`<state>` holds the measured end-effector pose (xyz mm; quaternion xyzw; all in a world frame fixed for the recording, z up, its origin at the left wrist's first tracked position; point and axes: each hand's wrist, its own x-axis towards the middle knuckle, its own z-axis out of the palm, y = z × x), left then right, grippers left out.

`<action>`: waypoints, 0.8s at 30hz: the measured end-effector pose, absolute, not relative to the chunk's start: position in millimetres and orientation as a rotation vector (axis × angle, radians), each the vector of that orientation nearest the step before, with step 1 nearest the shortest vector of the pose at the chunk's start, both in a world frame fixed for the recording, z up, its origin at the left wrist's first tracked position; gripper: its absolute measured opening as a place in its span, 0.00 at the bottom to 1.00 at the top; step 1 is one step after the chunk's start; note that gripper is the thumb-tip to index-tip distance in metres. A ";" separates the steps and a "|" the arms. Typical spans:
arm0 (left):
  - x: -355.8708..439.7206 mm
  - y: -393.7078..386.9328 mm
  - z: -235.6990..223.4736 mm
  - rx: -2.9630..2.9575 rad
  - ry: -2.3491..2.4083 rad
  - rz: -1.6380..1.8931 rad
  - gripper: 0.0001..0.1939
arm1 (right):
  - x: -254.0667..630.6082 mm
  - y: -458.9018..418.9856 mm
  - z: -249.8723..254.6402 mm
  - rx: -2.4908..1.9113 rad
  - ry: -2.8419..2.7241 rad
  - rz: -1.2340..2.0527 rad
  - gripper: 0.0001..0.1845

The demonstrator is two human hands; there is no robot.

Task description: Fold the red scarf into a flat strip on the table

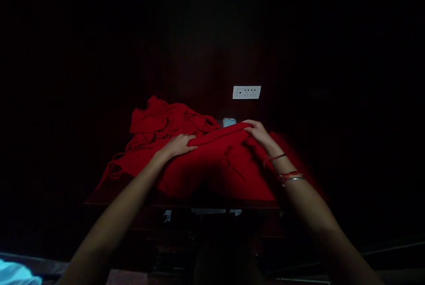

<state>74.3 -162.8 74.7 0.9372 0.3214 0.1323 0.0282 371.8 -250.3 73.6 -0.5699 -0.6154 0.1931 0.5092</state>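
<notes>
A large piece of red cloth (212, 167) lies spread over a dark table (109, 192), its near part fairly flat. My left hand (181, 144) grips a raised fold of it near the middle, thumb toward the right. Farther right, my right hand (257, 130) pinches the other end of the same fold, so the edge runs taut between both hands. More of the red fabric is heaped and crumpled behind my left hand, with thin red cords (114, 167) trailing off at the left. Bracelets circle my right wrist.
A white wall socket (246, 92) sits on the dark wall behind the table. Just beyond the cloth, a phone-like device with a lit screen (229, 122) shows partly. Pale items (209, 211) lie below the table edge. Something light blue (18, 271) is at bottom left.
</notes>
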 end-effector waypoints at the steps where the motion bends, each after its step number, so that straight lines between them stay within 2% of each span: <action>1: 60.1 -155.4 72.5 2.866 1.071 0.358 0.17 | 395.0 -256.6 73.0 -1.425 -1.347 0.439 0.14; 4: 23.5 -137.2 70.6 2.765 1.175 0.295 0.15 | 454.7 -275.6 66.4 -1.565 -1.198 0.334 0.16; 5: 16.5 -133.7 71.5 2.747 1.178 0.277 0.15 | 466.8 -280.0 63.1 -1.731 -1.200 0.237 0.16; 8: 18.1 -131.9 76.3 2.801 1.108 0.362 0.14 | 468.0 -282.5 54.3 -1.989 -1.272 0.132 0.16; 11: 46.0 -142.3 82.8 2.864 0.969 0.612 0.14 | 418.2 -271.1 52.2 -1.901 -1.486 0.122 0.27; 12: 57.1 -148.0 85.9 2.859 0.922 0.682 0.14 | 394.4 -266.0 53.2 -1.797 -1.709 0.133 0.30; 15: 83.8 -168.6 99.4 2.836 0.746 0.774 0.15 | 323.0 -251.1 60.0 -1.436 -2.079 0.189 0.34; 16: 88.8 -175.3 104.4 2.831 0.693 0.775 0.15 | 304.5 -246.5 63.3 -1.356 -2.110 0.211 0.32; 19: 90.0 -186.9 115.1 2.848 0.613 0.738 0.14 | 279.8 -234.6 75.6 -1.332 -2.126 0.383 0.13; 20: 86.2 -186.6 116.2 2.869 0.613 0.710 0.14 | 282.6 -231.6 80.0 -1.355 -2.094 0.428 0.11; 24: 51.5 -165.9 114.4 2.974 0.765 0.574 0.15 | 329.8 -231.2 87.7 -1.405 -1.906 0.313 0.15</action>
